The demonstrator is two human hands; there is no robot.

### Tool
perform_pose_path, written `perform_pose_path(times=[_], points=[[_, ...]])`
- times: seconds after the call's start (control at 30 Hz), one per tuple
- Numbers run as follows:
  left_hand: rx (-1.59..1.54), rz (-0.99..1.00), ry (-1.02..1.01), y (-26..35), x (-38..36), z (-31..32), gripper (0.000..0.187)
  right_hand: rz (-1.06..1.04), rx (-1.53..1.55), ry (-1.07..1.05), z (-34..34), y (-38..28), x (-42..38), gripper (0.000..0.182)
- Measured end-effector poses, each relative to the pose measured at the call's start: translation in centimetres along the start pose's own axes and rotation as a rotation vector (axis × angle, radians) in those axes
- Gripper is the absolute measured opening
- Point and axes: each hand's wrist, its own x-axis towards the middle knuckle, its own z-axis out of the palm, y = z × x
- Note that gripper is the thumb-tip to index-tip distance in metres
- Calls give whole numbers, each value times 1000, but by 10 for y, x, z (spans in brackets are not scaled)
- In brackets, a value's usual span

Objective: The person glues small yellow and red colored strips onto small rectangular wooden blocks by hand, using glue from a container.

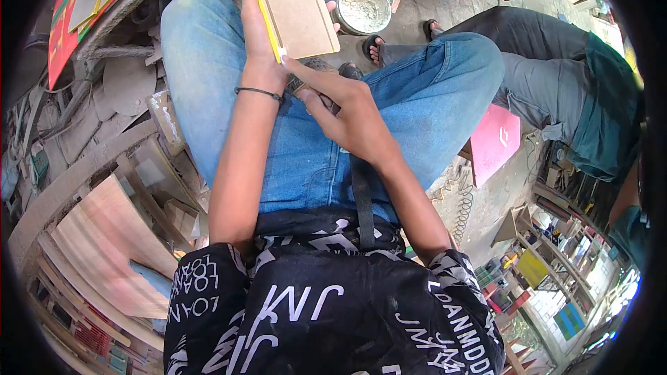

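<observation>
A small brown wooden panel (295, 10) with yellow edges and a thin groove along two sides is in my left hand (258, 38). My left thumb lies along its yellow side, and other fingertips show at its far edge. The index finger of my right hand (344, 114) is stretched to the panel's near corner, with a whitish smear at the fingertip. My other right fingers curl around a dark object (297, 87), mostly hidden, whose kind I cannot make out. Beyond the panel stands a tub (363, 10) of pale, thick paste.
A person in grey trousers (538, 83) sits close on the right. A pink panel (497, 142) lies beside my right knee. Wooden boards (114, 236) and dusty scraps fill the left side. A coiled hose (462, 215) lies on the floor, near wooden racks (556, 250).
</observation>
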Motion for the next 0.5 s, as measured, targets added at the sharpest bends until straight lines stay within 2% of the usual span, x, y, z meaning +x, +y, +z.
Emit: perform_pose_path(times=[0.13,0.2,0.3,0.43,0.5], points=[[2,1,-1,0,-1,2,64,-2,37,34,-3,-3,0,47],[34,27,-2,-1,-3,3,65,113,-14,-13,-10,-9,1,46],[30,19,18,-1,-4,6,68,-2,-6,0,-6,0,0,46],[31,9,14,1,-3,4,69,15,17,21,-4,-3,-1,45],[26,11,22,-1,-3,5,69,100,0,-7,-7,-6,-1,45]])
